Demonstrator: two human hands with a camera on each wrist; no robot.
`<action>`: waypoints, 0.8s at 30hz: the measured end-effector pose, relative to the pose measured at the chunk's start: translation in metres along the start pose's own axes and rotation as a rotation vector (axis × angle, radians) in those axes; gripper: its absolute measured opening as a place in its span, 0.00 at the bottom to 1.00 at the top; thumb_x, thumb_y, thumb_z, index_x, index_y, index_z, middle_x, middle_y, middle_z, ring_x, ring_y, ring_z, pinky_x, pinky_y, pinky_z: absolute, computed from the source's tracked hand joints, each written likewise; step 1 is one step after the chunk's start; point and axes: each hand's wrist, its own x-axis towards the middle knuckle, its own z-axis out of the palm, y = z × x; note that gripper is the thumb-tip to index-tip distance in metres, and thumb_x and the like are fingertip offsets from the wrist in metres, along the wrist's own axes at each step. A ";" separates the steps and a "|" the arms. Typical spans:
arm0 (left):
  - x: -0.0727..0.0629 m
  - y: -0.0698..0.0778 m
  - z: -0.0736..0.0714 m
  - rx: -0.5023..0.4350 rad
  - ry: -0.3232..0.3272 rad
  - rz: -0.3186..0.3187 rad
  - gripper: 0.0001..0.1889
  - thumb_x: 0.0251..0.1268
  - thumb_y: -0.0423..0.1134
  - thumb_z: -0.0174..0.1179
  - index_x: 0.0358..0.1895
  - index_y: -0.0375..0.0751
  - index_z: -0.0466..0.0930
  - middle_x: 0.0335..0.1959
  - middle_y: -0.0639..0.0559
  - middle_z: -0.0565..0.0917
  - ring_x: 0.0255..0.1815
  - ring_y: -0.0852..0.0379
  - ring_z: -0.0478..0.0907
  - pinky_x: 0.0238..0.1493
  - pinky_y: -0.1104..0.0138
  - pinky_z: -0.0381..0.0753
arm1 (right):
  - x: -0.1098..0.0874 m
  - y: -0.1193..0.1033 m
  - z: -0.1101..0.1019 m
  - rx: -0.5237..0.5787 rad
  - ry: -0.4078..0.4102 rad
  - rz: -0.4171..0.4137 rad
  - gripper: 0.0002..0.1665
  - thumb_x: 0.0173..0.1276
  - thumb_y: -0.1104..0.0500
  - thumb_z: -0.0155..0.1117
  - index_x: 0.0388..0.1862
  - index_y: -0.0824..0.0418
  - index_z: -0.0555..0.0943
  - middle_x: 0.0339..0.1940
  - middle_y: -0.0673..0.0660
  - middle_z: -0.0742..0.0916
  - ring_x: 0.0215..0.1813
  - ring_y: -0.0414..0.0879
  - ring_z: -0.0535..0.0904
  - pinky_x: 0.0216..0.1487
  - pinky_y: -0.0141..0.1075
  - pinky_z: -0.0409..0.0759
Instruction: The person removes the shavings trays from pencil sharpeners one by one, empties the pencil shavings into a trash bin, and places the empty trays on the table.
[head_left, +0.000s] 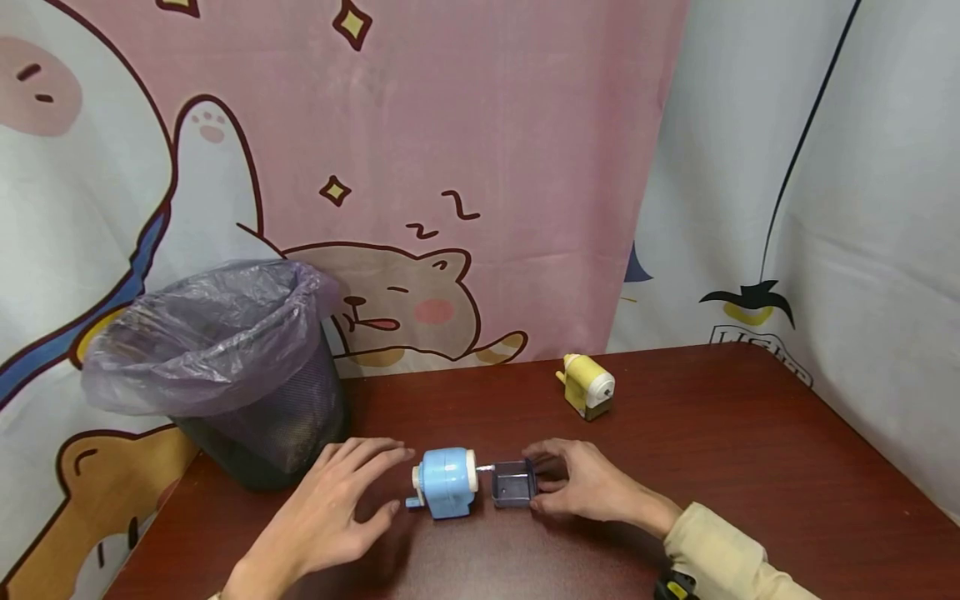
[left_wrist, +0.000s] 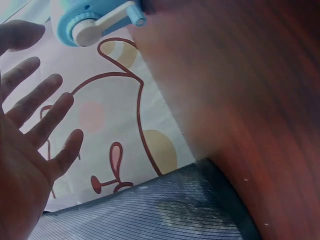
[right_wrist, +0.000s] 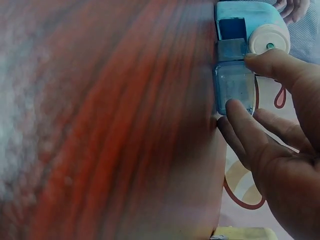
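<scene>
A light blue crank pencil sharpener (head_left: 446,483) stands upright on the table, its white-and-blue handle (left_wrist: 112,20) facing left. Just right of it, apart from its body, is a dark clear plastic shavings drawer (head_left: 513,486). My right hand (head_left: 581,479) holds this drawer at its right end, thumb on the near side and fingers on the far side. A short pale stick (head_left: 485,468) shows between sharpener and drawer. To the sharpener's left, my left hand (head_left: 333,500) hovers with spread fingers, holding nothing. In the right wrist view, the sharpener's drawer slot (right_wrist: 233,28) is bare.
A dark mesh bin (head_left: 307,408) lined with a purple plastic bag (head_left: 217,333) stands at the table's left back. A yellow pencil sharpener (head_left: 587,386) sits near the back edge. Printed cloth (head_left: 480,167) hangs behind the brown table (head_left: 720,467).
</scene>
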 end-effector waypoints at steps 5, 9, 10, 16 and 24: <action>0.008 0.005 -0.004 0.008 0.029 0.042 0.30 0.55 0.51 0.70 0.65 0.64 0.78 0.62 0.65 0.80 0.61 0.62 0.76 0.54 0.53 0.77 | -0.002 0.000 -0.004 0.028 0.004 0.005 0.38 0.55 0.65 0.78 0.64 0.73 0.75 0.61 0.70 0.83 0.61 0.62 0.83 0.53 0.38 0.86; 0.020 0.011 -0.007 -0.011 0.041 0.078 0.30 0.54 0.50 0.70 0.65 0.63 0.78 0.63 0.64 0.80 0.61 0.62 0.76 0.54 0.54 0.76 | -0.005 0.000 -0.012 0.034 0.026 0.017 0.37 0.56 0.66 0.77 0.65 0.72 0.75 0.61 0.71 0.82 0.62 0.64 0.82 0.53 0.38 0.86; 0.023 0.013 -0.007 -0.016 0.043 0.089 0.30 0.54 0.50 0.70 0.65 0.62 0.78 0.63 0.64 0.80 0.61 0.62 0.76 0.54 0.54 0.76 | -0.005 0.001 -0.014 0.034 0.031 0.018 0.37 0.56 0.66 0.77 0.65 0.72 0.75 0.61 0.71 0.82 0.62 0.64 0.82 0.53 0.38 0.86; 0.042 0.027 -0.011 -0.048 0.022 0.136 0.30 0.55 0.50 0.69 0.65 0.63 0.78 0.64 0.63 0.80 0.61 0.63 0.75 0.53 0.57 0.74 | -0.011 0.006 -0.027 -0.048 0.064 0.004 0.35 0.58 0.63 0.76 0.65 0.71 0.76 0.60 0.70 0.83 0.60 0.63 0.84 0.49 0.35 0.86; 0.080 0.048 -0.018 -0.068 -0.082 0.238 0.27 0.60 0.51 0.64 0.66 0.63 0.77 0.63 0.63 0.79 0.64 0.60 0.75 0.59 0.55 0.73 | -0.025 0.014 -0.047 -0.248 0.122 0.060 0.32 0.60 0.55 0.78 0.61 0.66 0.80 0.53 0.61 0.89 0.53 0.54 0.89 0.49 0.36 0.86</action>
